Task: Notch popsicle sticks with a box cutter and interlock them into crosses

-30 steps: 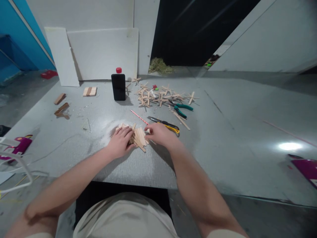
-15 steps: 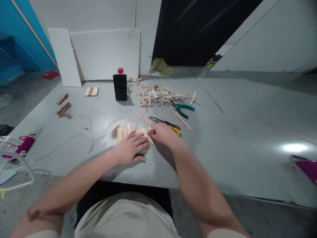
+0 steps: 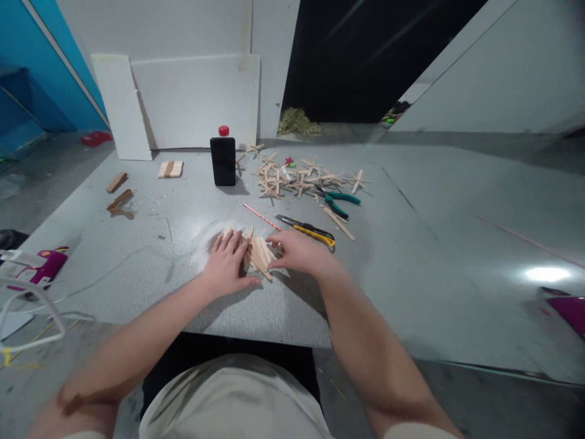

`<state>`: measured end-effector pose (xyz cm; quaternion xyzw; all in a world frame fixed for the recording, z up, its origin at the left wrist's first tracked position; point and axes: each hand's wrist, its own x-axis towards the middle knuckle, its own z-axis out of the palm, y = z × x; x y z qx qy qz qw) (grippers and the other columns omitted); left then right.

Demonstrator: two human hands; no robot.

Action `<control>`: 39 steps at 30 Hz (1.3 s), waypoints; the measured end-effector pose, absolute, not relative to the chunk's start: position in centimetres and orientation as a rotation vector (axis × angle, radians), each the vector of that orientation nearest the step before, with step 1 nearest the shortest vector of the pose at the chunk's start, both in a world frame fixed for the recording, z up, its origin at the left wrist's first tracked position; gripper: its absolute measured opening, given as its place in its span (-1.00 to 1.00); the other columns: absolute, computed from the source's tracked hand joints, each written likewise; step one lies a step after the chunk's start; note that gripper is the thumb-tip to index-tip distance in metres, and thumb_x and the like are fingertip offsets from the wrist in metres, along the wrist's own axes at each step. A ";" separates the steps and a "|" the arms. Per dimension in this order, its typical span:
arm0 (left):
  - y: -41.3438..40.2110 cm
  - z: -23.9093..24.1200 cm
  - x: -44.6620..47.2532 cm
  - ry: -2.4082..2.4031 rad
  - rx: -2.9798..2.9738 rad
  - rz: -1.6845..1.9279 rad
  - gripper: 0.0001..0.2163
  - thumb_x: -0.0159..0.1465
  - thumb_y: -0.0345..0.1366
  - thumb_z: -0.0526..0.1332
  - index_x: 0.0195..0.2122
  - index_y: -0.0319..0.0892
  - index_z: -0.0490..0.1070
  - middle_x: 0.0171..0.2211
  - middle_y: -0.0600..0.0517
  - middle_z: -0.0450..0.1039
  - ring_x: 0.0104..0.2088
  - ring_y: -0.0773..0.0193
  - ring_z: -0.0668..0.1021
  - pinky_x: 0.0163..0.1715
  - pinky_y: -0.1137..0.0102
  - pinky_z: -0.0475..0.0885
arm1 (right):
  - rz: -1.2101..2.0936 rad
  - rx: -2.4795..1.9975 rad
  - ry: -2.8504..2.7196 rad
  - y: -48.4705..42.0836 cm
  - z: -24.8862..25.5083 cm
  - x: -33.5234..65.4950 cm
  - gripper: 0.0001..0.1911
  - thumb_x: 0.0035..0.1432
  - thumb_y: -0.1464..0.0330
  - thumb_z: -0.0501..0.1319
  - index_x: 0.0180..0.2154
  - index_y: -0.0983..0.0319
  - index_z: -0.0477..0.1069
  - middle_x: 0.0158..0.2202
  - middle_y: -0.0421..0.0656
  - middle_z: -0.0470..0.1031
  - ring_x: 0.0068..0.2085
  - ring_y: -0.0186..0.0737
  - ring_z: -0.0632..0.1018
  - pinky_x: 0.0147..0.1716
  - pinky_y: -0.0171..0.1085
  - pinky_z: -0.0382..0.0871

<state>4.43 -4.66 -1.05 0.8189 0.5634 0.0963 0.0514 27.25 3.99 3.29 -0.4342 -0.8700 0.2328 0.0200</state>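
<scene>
Resting fingers-spread over the wooden sticks [image 3: 259, 253], the left hand [image 3: 225, 262] probably steadies them; the right hand [image 3: 298, 250] curls, thumb and forefinger parted, at their 3 o'clock edge (whether gripping any, I cannot tell). Cutter [image 3: 307, 230] and pliers [image 3: 342, 197] lie handily at 2 o'clock.

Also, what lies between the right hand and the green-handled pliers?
In the head view, a yellow-and-black cutter lies between the right hand and the pliers, with loose sticks beside the pliers.
</scene>
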 end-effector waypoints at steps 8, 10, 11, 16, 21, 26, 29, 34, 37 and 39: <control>-4.6 -1.2 5.0 1.568 2.610 0.329 -0.07 0.34 0.41 0.14 0.47 -0.28 0.22 0.54 -0.33 0.08 0.55 -0.36 0.09 0.50 -0.23 -0.13 | 0.591 -1.652 -2.512 5.5 3.5 29.6 -0.73 0.21 0.33 0.42 -0.04 0.20 0.63 -0.10 -0.02 0.69 -0.16 -0.06 0.62 -0.24 -0.23 0.34; -4.4 -1.1 5.2 1.438 2.662 0.315 -0.15 0.41 0.35 0.10 0.47 -0.24 0.22 0.54 -0.27 0.10 0.55 -0.32 0.09 0.51 -0.22 -0.14 | 0.564 -1.751 -2.447 6.1 3.3 30.4 -0.78 0.26 0.27 0.38 -0.10 0.22 0.64 -0.18 -0.01 0.69 -0.22 -0.05 0.62 -0.29 -0.21 0.34; -4.3 -1.1 5.3 1.359 2.694 0.301 -0.18 0.43 0.32 0.08 0.48 -0.23 0.22 0.53 -0.25 0.13 0.55 -0.29 0.10 0.51 -0.22 -0.15 | 0.565 -1.779 -2.433 6.2 3.1 30.5 -0.79 0.24 0.24 0.40 -0.16 0.23 0.64 -0.23 -0.02 0.68 -0.25 -0.05 0.62 -0.31 -0.22 0.33; -3.6 -0.9 6.2 1.097 2.791 0.247 -0.33 0.51 0.15 0.10 0.46 -0.23 0.26 0.48 -0.23 0.25 0.53 -0.21 0.20 0.53 -0.21 -0.11 | 0.610 -1.712 -2.478 6.0 2.2 29.6 -0.84 0.08 0.30 0.49 -0.29 0.21 0.62 -0.32 -0.08 0.67 -0.27 -0.08 0.62 -0.30 -0.24 0.34; -3.7 -1.3 6.4 1.142 2.769 0.267 -0.57 0.49 -0.35 0.09 0.37 -0.17 0.38 0.35 -0.17 0.45 0.51 -0.10 0.27 0.54 -0.18 -0.06 | 0.781 -1.412 -2.590 5.1 2.5 28.7 -0.81 0.13 0.36 0.45 -0.17 0.19 0.63 -0.34 -0.19 0.66 -0.32 -0.21 0.62 -0.27 -0.29 0.38; -4.0 -0.3 4.7 1.380 2.631 0.360 -0.54 0.48 -0.25 0.11 0.39 -0.18 0.34 0.47 -0.21 0.26 0.54 -0.14 0.19 0.52 -0.22 -0.01 | 0.854 -1.103 -2.657 4.3 2.4 28.0 -0.34 -0.06 0.30 0.61 0.11 0.17 0.57 -0.01 -0.09 0.64 0.00 -0.04 0.62 0.01 -0.17 0.46; -2.4 0.8 3.0 1.491 2.550 0.390 -0.52 0.48 -0.23 0.08 0.39 -0.23 0.32 0.48 -0.27 0.23 0.52 -0.19 0.23 0.46 -0.26 0.11 | 0.844 -0.941 -2.674 4.1 1.8 27.7 0.03 -0.22 0.23 0.70 0.30 0.09 0.43 0.26 0.01 0.44 0.30 0.11 0.45 0.29 -0.01 0.34; 2.6 1.1 2.1 1.406 2.550 0.308 -0.53 0.34 -0.42 0.08 0.26 -0.22 0.44 0.41 -0.23 0.36 0.45 -0.06 0.36 0.42 -0.09 0.26 | 0.793 -0.786 -2.768 3.9 1.4 27.5 -0.07 -0.18 0.25 0.70 0.24 0.05 0.48 0.25 -0.01 0.38 0.28 0.11 0.43 0.32 0.02 0.31; 4.8 0.5 2.4 1.338 2.566 0.279 -0.52 0.29 -0.45 0.11 0.23 -0.20 0.47 0.36 -0.20 0.43 0.40 -0.02 0.43 0.39 0.00 0.32 | 0.747 -0.782 -2.809 3.9 1.5 27.3 -0.23 -0.14 0.25 0.68 0.14 0.04 0.55 0.21 -0.06 0.41 0.26 0.11 0.45 0.30 0.03 0.32; 5.4 0.2 2.5 1.283 2.581 0.281 -0.53 0.25 -0.46 0.14 0.18 -0.14 0.51 0.30 -0.12 0.50 0.36 0.04 0.48 0.37 0.07 0.35 | 0.729 -0.779 -2.809 3.9 1.6 27.1 -0.29 -0.09 0.21 0.67 0.11 0.06 0.57 0.20 -0.04 0.42 0.24 0.11 0.46 0.28 0.03 0.33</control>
